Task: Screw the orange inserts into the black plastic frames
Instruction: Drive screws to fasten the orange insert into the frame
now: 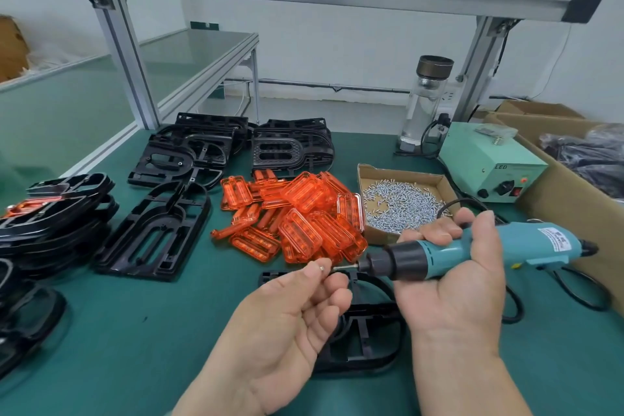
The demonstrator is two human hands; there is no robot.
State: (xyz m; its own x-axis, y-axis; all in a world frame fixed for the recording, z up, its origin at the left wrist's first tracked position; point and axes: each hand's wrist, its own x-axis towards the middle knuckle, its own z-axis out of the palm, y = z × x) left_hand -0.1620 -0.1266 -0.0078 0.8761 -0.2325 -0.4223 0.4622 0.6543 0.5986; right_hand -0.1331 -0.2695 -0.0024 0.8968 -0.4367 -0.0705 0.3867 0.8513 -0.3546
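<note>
Frame first: one black plastic frame (366, 328) lies flat on the green tabletop (135, 331), near the front edge and partly hidden beneath both hands. Above it, the left hand (293, 307) is turned palm up, thumb and forefinger pinching a small silver screw (322, 268), the other fingers loosely curled. The right hand (449, 280) wraps round a teal electric screwdriver (489, 246), held almost level, its bit pointing to 9 o'clock and ending just beside the screw. At 11 o'clock from the frame sits the heap of orange inserts (297, 219), touching nothing black. At 1 o'clock, an open cardboard tray of screws (405, 203); past it, a pale green power unit (493, 165), and a clear bottle (427, 101) at the back. A single frame (155, 230) lies at 10 o'clock, two piles of frames (189, 152) stand behind it at 11 and 12, and a stack (50, 223) at 9 o'clock carries an orange piece on top. A big cardboard box (574, 186) fills 3 o'clock.
</note>
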